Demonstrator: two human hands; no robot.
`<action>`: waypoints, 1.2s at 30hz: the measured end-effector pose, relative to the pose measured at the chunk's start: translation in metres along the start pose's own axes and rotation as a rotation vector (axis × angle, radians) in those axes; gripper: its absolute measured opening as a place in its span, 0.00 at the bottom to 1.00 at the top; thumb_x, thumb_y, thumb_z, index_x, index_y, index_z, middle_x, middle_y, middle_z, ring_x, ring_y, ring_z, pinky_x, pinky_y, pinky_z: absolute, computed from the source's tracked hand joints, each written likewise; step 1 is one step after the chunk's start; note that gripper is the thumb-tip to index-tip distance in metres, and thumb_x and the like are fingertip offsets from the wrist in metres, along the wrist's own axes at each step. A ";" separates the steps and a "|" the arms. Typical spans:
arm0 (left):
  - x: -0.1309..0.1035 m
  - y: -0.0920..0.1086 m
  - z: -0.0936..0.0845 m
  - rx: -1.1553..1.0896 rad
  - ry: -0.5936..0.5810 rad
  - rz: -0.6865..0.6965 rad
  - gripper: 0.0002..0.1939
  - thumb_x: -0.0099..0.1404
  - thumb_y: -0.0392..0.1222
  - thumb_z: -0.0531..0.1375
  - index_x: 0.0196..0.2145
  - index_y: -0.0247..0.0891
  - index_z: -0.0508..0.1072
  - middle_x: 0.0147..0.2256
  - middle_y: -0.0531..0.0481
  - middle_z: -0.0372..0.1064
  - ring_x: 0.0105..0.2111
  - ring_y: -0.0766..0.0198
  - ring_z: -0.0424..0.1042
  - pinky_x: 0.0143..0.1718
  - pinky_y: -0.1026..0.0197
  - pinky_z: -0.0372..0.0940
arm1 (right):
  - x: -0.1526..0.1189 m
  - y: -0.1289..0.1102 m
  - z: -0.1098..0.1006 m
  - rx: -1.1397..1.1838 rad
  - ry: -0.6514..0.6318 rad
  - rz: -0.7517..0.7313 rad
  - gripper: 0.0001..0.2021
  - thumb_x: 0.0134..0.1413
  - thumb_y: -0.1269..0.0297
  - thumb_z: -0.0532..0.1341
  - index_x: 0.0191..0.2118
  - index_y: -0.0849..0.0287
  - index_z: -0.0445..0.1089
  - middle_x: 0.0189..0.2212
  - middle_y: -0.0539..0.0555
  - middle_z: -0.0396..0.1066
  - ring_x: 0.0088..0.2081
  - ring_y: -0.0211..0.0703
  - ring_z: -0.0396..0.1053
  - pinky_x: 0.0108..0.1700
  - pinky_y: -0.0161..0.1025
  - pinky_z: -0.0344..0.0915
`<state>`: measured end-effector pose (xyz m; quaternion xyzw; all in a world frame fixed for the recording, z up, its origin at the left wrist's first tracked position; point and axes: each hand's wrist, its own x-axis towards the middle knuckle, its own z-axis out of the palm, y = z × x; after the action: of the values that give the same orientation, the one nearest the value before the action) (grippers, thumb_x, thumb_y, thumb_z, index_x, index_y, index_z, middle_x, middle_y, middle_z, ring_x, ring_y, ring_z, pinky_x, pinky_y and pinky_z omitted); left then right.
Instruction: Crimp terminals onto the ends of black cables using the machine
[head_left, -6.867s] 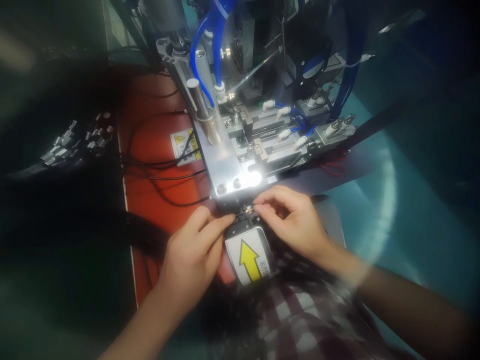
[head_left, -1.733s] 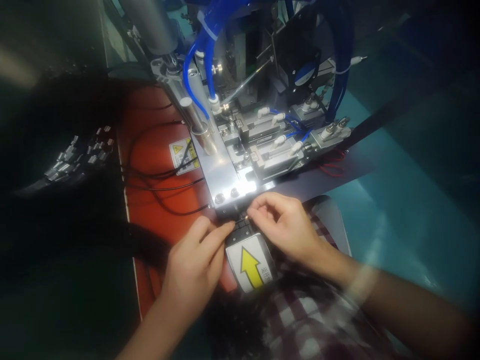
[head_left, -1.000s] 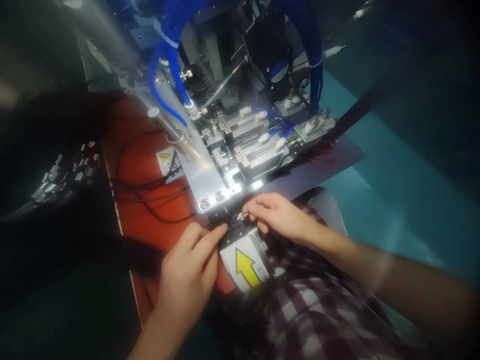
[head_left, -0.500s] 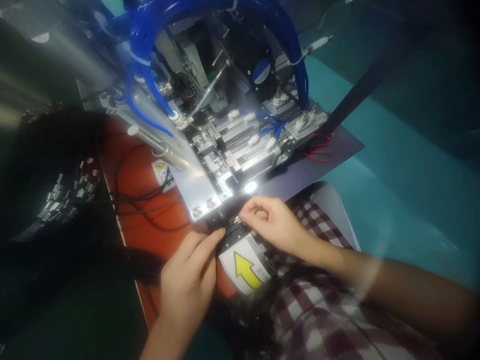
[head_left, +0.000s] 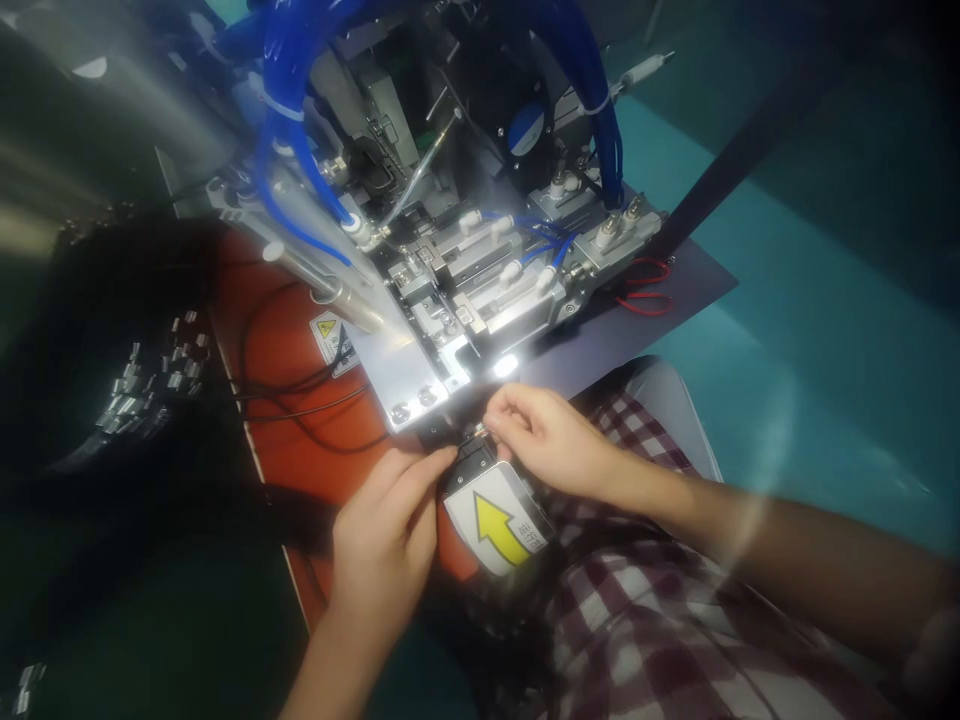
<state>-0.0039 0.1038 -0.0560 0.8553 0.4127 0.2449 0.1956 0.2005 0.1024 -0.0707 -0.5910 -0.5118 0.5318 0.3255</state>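
Observation:
My right hand [head_left: 551, 440] is closed in a pinch, thumb against forefinger, at the front edge of a metal machine [head_left: 480, 290]. By its fingertips a small shiny piece [head_left: 477, 434] shows, too small to name. From the left, my left hand [head_left: 390, 520] reaches in with its fingers drawn together, the tips at a black block [head_left: 469, 465]. Whatever lies between those fingers is hidden. Just below the block sits a curved white cover [head_left: 484, 520] with a yellow arrow label.
Blue hoses [head_left: 281, 120] arch over the machine. An orange surface [head_left: 277, 340] with black cables lies left, beside a dark area holding several small shiny metal pieces [head_left: 124, 395]. Red wire loops [head_left: 646, 300] hang at the right. A bright lamp spot [head_left: 507, 366] glows above my right hand.
The view has shifted slightly, so the machine appears a little to the right. Both hands stay at the same spot by the black block, with my left fingertips still against it.

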 end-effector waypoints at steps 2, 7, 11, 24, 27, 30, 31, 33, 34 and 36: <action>0.000 -0.001 0.001 -0.007 0.011 -0.003 0.15 0.64 0.24 0.56 0.45 0.37 0.74 0.36 0.51 0.71 0.35 0.71 0.70 0.38 0.68 0.65 | 0.000 0.001 0.000 0.007 -0.002 -0.007 0.08 0.60 0.67 0.54 0.29 0.57 0.63 0.20 0.47 0.71 0.25 0.37 0.70 0.31 0.35 0.63; -0.002 0.000 0.003 0.032 0.016 -0.001 0.14 0.64 0.25 0.56 0.44 0.36 0.74 0.34 0.51 0.70 0.33 0.70 0.69 0.36 0.68 0.65 | 0.000 0.000 0.002 0.044 0.012 0.032 0.08 0.60 0.67 0.55 0.29 0.58 0.64 0.20 0.47 0.71 0.25 0.37 0.70 0.30 0.34 0.64; -0.003 0.004 0.004 0.205 -0.015 0.033 0.15 0.64 0.24 0.54 0.45 0.35 0.73 0.32 0.51 0.67 0.31 0.69 0.67 0.29 0.68 0.62 | 0.003 -0.004 -0.001 0.102 -0.006 0.133 0.08 0.59 0.67 0.57 0.29 0.59 0.65 0.19 0.47 0.69 0.24 0.36 0.68 0.31 0.35 0.63; -0.004 0.002 0.005 0.151 -0.028 -0.002 0.15 0.65 0.26 0.55 0.46 0.39 0.72 0.35 0.51 0.67 0.34 0.68 0.68 0.33 0.67 0.64 | -0.001 0.011 -0.007 0.354 -0.082 0.125 0.12 0.62 0.64 0.55 0.28 0.61 0.66 0.21 0.46 0.66 0.23 0.33 0.67 0.32 0.34 0.64; -0.004 0.002 0.005 0.141 -0.026 -0.003 0.15 0.65 0.26 0.55 0.46 0.39 0.72 0.36 0.51 0.67 0.34 0.67 0.68 0.33 0.67 0.64 | -0.001 0.007 -0.005 0.351 -0.088 0.129 0.09 0.59 0.65 0.57 0.28 0.61 0.65 0.21 0.45 0.66 0.23 0.33 0.67 0.31 0.34 0.64; -0.004 0.003 0.003 0.147 -0.016 0.004 0.16 0.65 0.27 0.54 0.47 0.40 0.72 0.35 0.51 0.67 0.34 0.67 0.68 0.33 0.66 0.64 | -0.004 0.006 0.001 0.271 0.000 0.089 0.06 0.56 0.66 0.59 0.30 0.60 0.66 0.22 0.46 0.66 0.23 0.34 0.65 0.28 0.33 0.62; -0.004 0.003 0.003 0.150 -0.016 0.006 0.16 0.65 0.27 0.54 0.47 0.40 0.72 0.35 0.51 0.67 0.34 0.67 0.68 0.33 0.66 0.64 | -0.005 0.006 0.003 0.197 0.062 0.038 0.05 0.56 0.67 0.59 0.29 0.60 0.67 0.23 0.46 0.66 0.23 0.34 0.65 0.28 0.33 0.61; -0.004 0.003 0.003 0.152 -0.017 0.008 0.16 0.65 0.27 0.54 0.47 0.40 0.72 0.35 0.51 0.67 0.33 0.67 0.68 0.33 0.66 0.64 | -0.007 0.005 0.004 0.059 0.174 -0.050 0.05 0.55 0.67 0.59 0.29 0.60 0.68 0.23 0.47 0.66 0.24 0.34 0.64 0.28 0.33 0.60; -0.004 0.003 0.003 0.151 -0.019 0.006 0.16 0.65 0.27 0.54 0.47 0.40 0.72 0.35 0.51 0.67 0.33 0.67 0.68 0.33 0.66 0.64 | -0.008 0.005 0.004 0.044 0.177 -0.044 0.06 0.55 0.66 0.59 0.28 0.59 0.68 0.22 0.47 0.66 0.24 0.35 0.64 0.28 0.34 0.60; -0.003 0.003 0.004 0.143 -0.021 0.002 0.16 0.65 0.27 0.55 0.47 0.39 0.72 0.35 0.51 0.67 0.34 0.67 0.68 0.33 0.66 0.64 | -0.006 0.004 0.001 0.163 0.053 0.072 0.09 0.56 0.65 0.59 0.26 0.60 0.67 0.20 0.47 0.66 0.23 0.34 0.64 0.28 0.34 0.61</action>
<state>-0.0019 0.0990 -0.0582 0.8700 0.4261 0.2060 0.1381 0.2015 0.0956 -0.0732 -0.5944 -0.4365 0.5673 0.3665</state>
